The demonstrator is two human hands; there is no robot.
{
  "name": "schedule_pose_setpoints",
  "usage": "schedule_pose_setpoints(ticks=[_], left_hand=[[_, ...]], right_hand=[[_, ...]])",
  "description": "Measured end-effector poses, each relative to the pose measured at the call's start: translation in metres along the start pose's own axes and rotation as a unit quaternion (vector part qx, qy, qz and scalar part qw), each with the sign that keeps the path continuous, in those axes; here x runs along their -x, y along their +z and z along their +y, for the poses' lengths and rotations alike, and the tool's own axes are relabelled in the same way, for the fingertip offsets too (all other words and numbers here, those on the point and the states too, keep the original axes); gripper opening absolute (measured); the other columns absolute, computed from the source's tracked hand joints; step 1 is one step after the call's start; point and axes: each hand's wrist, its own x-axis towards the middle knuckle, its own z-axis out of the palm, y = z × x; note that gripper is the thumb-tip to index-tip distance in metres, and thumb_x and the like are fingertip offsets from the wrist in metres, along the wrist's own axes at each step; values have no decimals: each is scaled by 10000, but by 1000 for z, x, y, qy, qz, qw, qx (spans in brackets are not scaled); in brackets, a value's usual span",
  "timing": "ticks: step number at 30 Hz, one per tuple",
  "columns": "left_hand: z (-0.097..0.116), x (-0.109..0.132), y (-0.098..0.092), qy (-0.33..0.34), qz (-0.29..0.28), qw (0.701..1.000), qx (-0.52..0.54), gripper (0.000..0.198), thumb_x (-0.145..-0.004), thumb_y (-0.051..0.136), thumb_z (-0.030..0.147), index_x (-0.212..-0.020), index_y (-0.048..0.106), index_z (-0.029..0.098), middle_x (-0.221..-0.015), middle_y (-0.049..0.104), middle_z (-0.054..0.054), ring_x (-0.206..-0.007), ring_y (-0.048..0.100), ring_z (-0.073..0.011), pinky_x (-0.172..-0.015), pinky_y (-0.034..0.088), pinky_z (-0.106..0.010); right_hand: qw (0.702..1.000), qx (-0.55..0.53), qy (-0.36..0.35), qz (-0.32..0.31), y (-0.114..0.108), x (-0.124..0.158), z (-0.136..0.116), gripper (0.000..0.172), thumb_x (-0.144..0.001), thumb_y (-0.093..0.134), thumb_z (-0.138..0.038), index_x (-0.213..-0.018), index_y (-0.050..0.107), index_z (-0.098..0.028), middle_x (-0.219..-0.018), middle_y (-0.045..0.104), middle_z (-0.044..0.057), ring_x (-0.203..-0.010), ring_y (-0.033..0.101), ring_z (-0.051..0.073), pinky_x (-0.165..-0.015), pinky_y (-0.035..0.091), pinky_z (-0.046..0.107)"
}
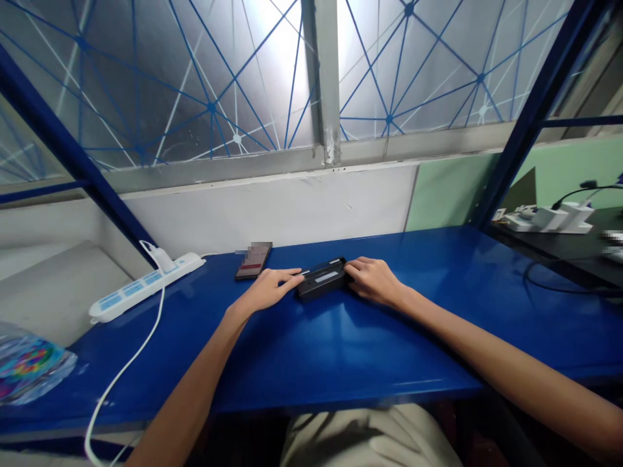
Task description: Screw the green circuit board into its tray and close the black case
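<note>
Currently left hand (267, 290) and right hand (374, 280) are pressing the box (322, 279) between them, fingers loose, unclamped; uneven pushing is probably risking skidding it into the phone (253, 261) beyond the left hand.

No text can be read; the label (325, 277) on the black device (311, 289) is too small.
</note>
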Motion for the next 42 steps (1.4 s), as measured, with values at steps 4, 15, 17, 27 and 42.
schedule_pose_setpoints(ticks=[4, 15, 17, 27, 42], left_hand=[[5, 5, -4, -10, -54, 998, -17, 612, -788, 596, 694, -1264, 664, 315, -1492, 481, -7, -1331, 486, -336, -1114, 366, -434], [10, 4, 1, -23, -74, 994, -72, 770, -699, 737, 604, -1359, 553, 252, -1543, 390, -88, -1373, 405, -349, -1126, 331, -495], [8, 4, 0, -24, -80, 995, -62, 755, -706, 740, 584, -1360, 550, 258, -1547, 384, -80, -1382, 396, -343, -1127, 332, -488], [2, 6, -2, -15, -76, 993, -85, 843, -713, 618, 757, -1404, 526, 282, -1549, 395, -47, -1346, 440, -366, -1108, 346, -465], [-3, 7, -14, 5, -24, 999, -41, 708, -681, 692, 706, -1223, 664, 252, -1459, 497, -72, -1295, 493, -340, -1073, 400, -456]], right_hand=[[1000, 3, -19, -5, -1, 0, 3, 138, -885, 587, -225, -974, 654, -143, -1029, 704, 106, -909, 615, 237, -597, 325, 299], [995, -90, -25, 17, 1, -2, 14, 582, -796, 659, -635, -1129, 695, -160, -1165, 693, 140, -1039, 638, 308, -808, 477, 375], [993, -111, -22, 22, 5, -4, 17, 632, -758, 688, -647, -1154, 688, -154, -1182, 688, 149, -1082, 627, 324, -888, 472, 418], [987, -156, -30, -23, 8, -18, 22, 743, -645, 723, -719, -1088, 697, -123, -1085, 696, 160, -1020, 633, 326, -890, 467, 422], [987, -144, -21, 66, -12, -11, 8, 697, -620, 758, -696, -1024, 746, -129, -1004, 713, 159, -1022, 609, 314, -944, 422, 447]])
